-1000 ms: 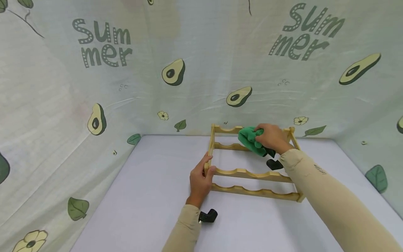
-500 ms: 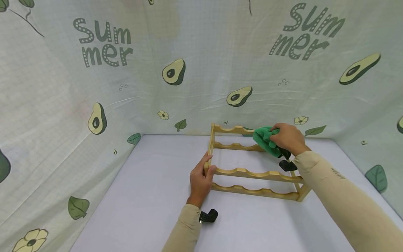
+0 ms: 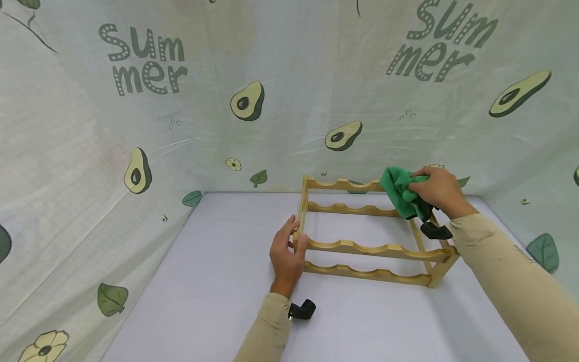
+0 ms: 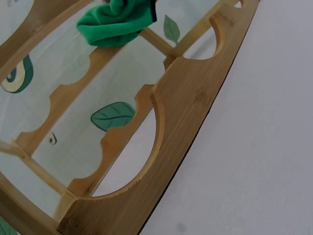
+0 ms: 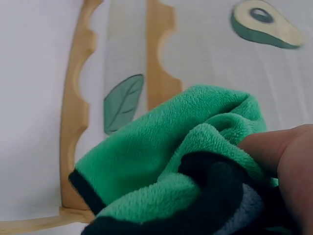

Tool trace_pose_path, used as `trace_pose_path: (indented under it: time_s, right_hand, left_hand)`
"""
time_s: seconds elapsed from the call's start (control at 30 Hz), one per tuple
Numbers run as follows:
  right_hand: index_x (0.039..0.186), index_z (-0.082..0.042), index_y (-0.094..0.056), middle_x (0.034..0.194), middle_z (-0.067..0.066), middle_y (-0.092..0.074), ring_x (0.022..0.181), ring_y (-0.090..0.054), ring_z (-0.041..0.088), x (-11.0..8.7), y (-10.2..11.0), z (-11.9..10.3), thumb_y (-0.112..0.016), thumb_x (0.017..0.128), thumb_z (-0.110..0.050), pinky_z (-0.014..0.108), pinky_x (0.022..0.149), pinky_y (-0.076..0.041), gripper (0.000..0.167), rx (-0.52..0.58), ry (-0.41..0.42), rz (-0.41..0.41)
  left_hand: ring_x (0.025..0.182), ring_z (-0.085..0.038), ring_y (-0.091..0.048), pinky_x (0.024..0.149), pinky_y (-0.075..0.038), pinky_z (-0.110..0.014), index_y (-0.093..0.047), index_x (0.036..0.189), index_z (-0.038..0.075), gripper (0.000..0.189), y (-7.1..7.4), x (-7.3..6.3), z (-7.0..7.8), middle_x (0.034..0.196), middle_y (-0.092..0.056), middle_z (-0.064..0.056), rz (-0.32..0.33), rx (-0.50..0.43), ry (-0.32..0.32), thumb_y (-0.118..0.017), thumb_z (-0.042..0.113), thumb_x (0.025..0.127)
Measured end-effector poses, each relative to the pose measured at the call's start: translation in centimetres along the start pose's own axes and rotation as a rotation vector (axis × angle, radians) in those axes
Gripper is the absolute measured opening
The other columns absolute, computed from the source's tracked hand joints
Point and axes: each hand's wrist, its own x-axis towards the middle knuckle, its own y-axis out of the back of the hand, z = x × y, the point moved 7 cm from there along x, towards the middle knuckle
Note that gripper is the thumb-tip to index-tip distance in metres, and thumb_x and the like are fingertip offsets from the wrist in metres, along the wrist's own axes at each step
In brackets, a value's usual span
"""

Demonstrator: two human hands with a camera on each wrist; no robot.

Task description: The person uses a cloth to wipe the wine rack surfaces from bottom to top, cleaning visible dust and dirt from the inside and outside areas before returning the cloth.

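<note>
A two-tier wooden bottle rack (image 3: pixel 348 247) with scalloped rails stands on the white table. My left hand (image 3: pixel 287 256) grips its front left corner post, thumb on the near side. At the back right, my right hand (image 3: pixel 441 190) holds a bunched green cloth (image 3: pixel 398 188) against the upper rear rail, covering the rail's right end. In the right wrist view the cloth (image 5: pixel 161 142) shows plush folds and a dark edge, pinched by the hand (image 5: pixel 288 156). The left wrist view shows the scalloped near rail (image 4: pixel 190 103) close up, with the cloth (image 4: pixel 117 22) beyond.
The white tabletop (image 3: pixel 217 281) stretches left and in front of the rack. A light curtain (image 3: pixel 289 90) printed with avocados and leaves hangs behind the table and along both sides. A black wrist camera (image 3: pixel 302 309) sits at the left wrist, another (image 3: pixel 435 231) at the right.
My right hand has slid the green cloth rightward along the rear upper rail toward its right end. The left hand keeps its grip and the rack stays in place.
</note>
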Motion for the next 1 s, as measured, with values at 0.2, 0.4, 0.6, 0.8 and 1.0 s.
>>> trace_pose_path:
  time_s: [0.2,0.4,0.6,0.8,1.0]
  right_hand:
    - [0.142,0.003,-0.05,0.146,0.036,-0.04,0.122,-0.048,0.047,-0.6,2.0,1.4,-0.062,0.097,-0.037,0.05,0.087,-0.049,0.061,0.259,-0.06,-0.01]
    - [0.148,-0.005,-0.046,0.141,0.02,-0.047,0.108,-0.054,0.021,-2.1,2.8,3.1,-0.062,0.095,-0.049,0.026,0.075,-0.051,0.072,0.398,-0.111,0.065]
    - [0.136,-0.015,-0.057,0.114,-0.007,-0.052,0.092,-0.056,0.002,-4.4,2.5,5.4,-0.074,0.091,-0.032,0.016,0.067,-0.052,0.051,0.785,-0.159,0.21]
    - [0.131,-0.017,-0.065,0.119,-0.006,-0.054,0.095,-0.061,0.004,-7.3,2.6,7.5,-0.081,0.085,-0.013,0.017,0.067,-0.054,0.049,1.241,-0.208,0.377]
    - [0.131,-0.012,-0.065,0.129,-0.002,-0.052,0.104,-0.061,0.012,-9.6,2.0,9.1,-0.075,0.086,0.004,0.023,0.071,-0.056,0.048,1.591,-0.205,0.512]
  left_hand:
    - [0.106,-0.029,-0.061,0.081,-0.046,-0.039,-0.07,0.111,0.001,0.025,0.5,1.1,1.4,0.124,-0.068,-0.012,0.112,0.04,-0.046,-0.066,0.014,0.09]
    - [0.107,-0.03,-0.059,0.093,-0.032,-0.051,-0.071,0.103,0.007,0.017,0.0,2.0,3.8,0.122,-0.067,-0.012,0.094,0.127,-0.112,-0.068,0.012,0.088]
    - [0.108,-0.025,-0.06,0.098,-0.028,-0.061,-0.07,0.104,0.01,0.018,-1.8,2.5,7.2,0.119,-0.067,-0.007,-0.022,0.233,-0.218,-0.07,0.013,0.086]
    - [0.106,-0.017,-0.063,0.1,-0.033,-0.059,-0.074,0.095,0.015,0.01,-4.2,2.3,10.9,0.111,-0.07,-0.001,-0.152,0.301,-0.316,-0.071,0.017,0.085]
    - [0.1,-0.013,-0.062,0.101,-0.037,-0.056,-0.075,0.094,0.02,0.008,-7.6,0.9,13.8,0.104,-0.07,0.005,-0.332,0.356,-0.363,-0.07,0.023,0.088]
